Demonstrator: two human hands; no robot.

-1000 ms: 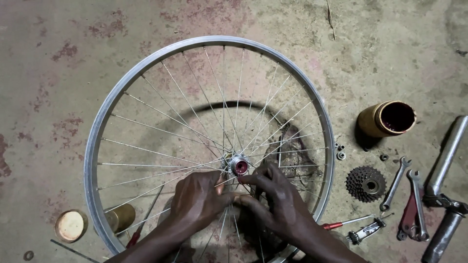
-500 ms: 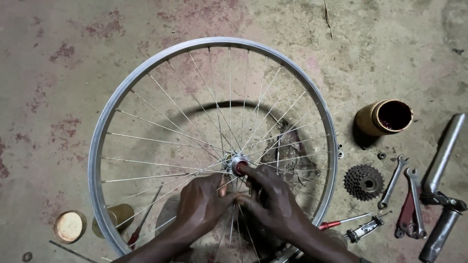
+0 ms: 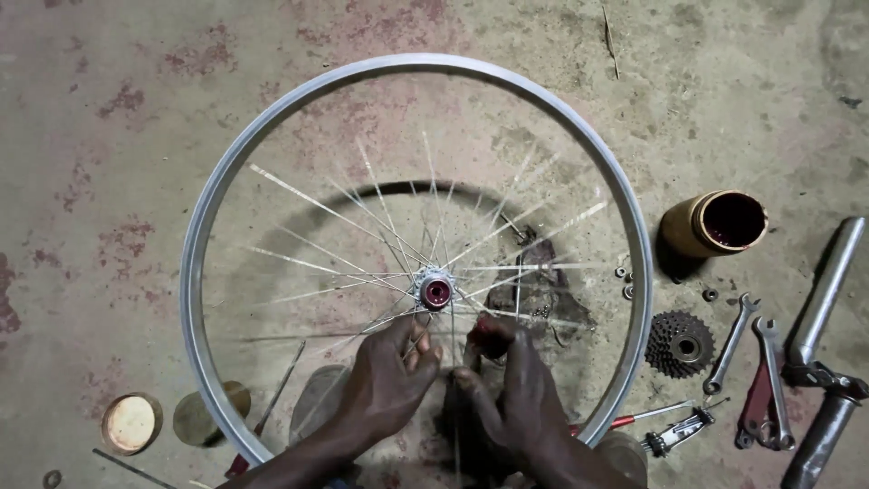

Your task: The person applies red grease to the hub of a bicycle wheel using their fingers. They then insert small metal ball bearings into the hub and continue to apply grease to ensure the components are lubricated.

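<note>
On the concrete floor [image 3: 109, 81], at about eight o'clock from the wheel's middle, lay a round tin lid [image 3: 130, 422], with a second flat disc [image 3: 201, 417] just beside it, partly under the rim. The bicycle wheel [image 3: 412, 65] lay flat, its hub [image 3: 435, 292] near the centre, the spokes blurred.

The left hand [image 3: 385, 385] reached in from six o'clock, fingers curled loosely among the spokes just below the hub, touching them; I could not tell whether it pinched anything. The right hand [image 3: 516, 389] sat just beside it, at about five o'clock from the hub, fingers bunched around something small and dark; what it was I could not make out.

Outside the rim, at about two o'clock, a brown open can [image 3: 715, 226] lay on its side. Below it, at three to four o'clock, sat a cluster of toothed cogs [image 3: 679, 344], then two spanners [image 3: 733, 342], a red-handled tool [image 3: 759, 398], and a grey metal tube [image 3: 828, 281] at the far right.
</note>
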